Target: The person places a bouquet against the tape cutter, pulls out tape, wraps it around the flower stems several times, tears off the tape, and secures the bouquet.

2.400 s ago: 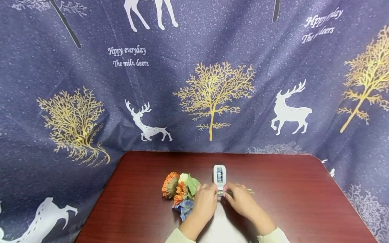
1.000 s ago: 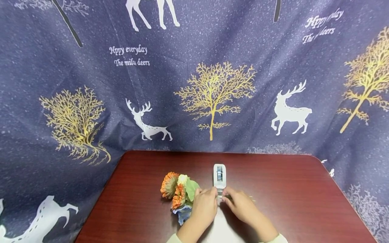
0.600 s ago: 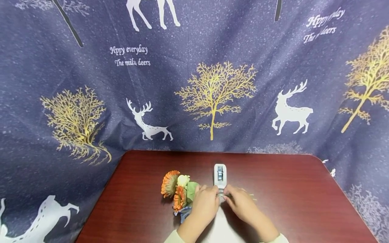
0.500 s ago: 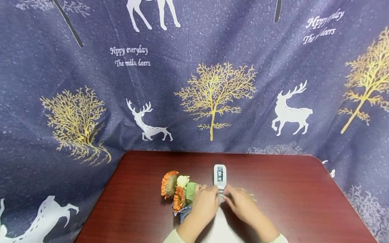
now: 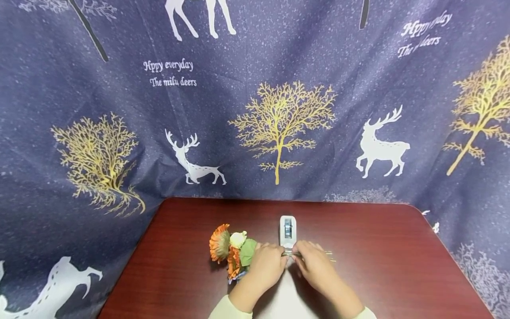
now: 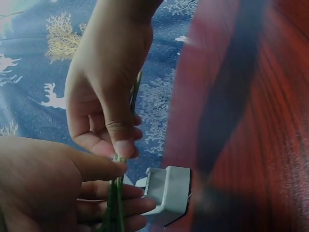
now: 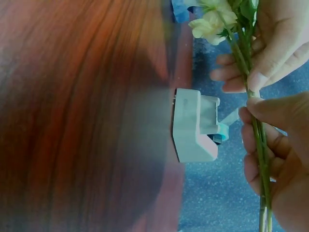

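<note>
A bunch of flowers lies on its side in the head view, with orange blooms [image 5: 219, 244], a cream bloom [image 5: 237, 239] and a green leaf [image 5: 248, 252] at the left. A blue bloom is mostly hidden behind my left hand [image 5: 266, 266]. That hand pinches the green stems [image 7: 260, 159] just below the blooms. My right hand [image 5: 316, 266] grips the same stems close beside it, thumb against them, the stem ends sticking out to the right. A white tape dispenser [image 5: 287, 228] stands just beyond both hands. From it a strip of clear tape [image 7: 231, 117] reaches toward the stems.
The dark red table [image 5: 370, 239] spreads out on both sides of the hands. A bright white patch [image 5: 288, 297] lies on it between the forearms. Behind the table hangs a blue cloth [image 5: 247, 66] printed with deer and trees.
The bunch has turned in the hands, so less of the blue bloom shows and the cream bloom sits further left. Both hands stay on the stems. The dispenser stays in about the same place.
</note>
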The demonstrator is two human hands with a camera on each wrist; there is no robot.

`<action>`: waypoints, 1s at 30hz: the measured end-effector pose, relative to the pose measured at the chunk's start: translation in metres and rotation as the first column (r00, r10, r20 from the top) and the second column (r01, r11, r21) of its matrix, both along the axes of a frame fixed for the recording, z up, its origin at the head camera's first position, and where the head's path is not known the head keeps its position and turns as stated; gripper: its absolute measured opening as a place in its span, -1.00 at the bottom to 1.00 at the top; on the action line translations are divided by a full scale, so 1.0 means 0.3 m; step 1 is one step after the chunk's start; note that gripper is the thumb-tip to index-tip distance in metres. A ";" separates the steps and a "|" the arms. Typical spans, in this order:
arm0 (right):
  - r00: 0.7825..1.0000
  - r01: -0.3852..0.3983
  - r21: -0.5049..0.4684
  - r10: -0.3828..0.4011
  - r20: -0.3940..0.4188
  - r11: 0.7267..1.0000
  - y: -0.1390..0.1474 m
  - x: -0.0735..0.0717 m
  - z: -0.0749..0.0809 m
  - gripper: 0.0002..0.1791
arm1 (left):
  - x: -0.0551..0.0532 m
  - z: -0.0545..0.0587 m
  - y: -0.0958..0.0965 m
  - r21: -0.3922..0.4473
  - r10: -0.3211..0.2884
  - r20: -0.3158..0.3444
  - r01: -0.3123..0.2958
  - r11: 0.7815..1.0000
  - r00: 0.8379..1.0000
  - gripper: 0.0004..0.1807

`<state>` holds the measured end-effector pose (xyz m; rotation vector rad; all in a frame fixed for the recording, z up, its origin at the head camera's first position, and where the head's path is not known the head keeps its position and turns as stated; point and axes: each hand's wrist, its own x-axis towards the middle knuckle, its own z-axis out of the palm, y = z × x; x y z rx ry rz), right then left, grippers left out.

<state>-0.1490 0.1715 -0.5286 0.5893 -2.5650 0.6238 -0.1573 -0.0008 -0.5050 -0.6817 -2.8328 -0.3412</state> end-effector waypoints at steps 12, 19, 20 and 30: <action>0.998 0.040 0.017 -0.039 -0.048 0.999 -0.009 0.001 0.007 -0.66 | -0.032 0.005 -0.014 0.032 -0.056 0.030 0.055 0.998 0.998 -0.81; 0.997 0.068 0.005 -0.068 -0.035 0.998 -0.014 0.001 -0.002 -0.63 | -0.044 -0.009 -0.013 0.068 -0.049 0.023 0.047 0.997 0.999 -0.85; 0.997 0.073 0.001 -0.073 -0.028 0.997 -0.015 0.001 -0.004 -0.63 | -0.046 -0.011 -0.013 0.071 -0.049 0.019 0.048 0.996 0.999 -0.87; 0.995 0.097 -0.009 -0.097 -0.020 0.995 -0.015 -0.002 -0.007 -0.67 | -0.055 -0.028 -0.011 0.101 -0.048 -0.023 0.050 0.994 0.999 -0.88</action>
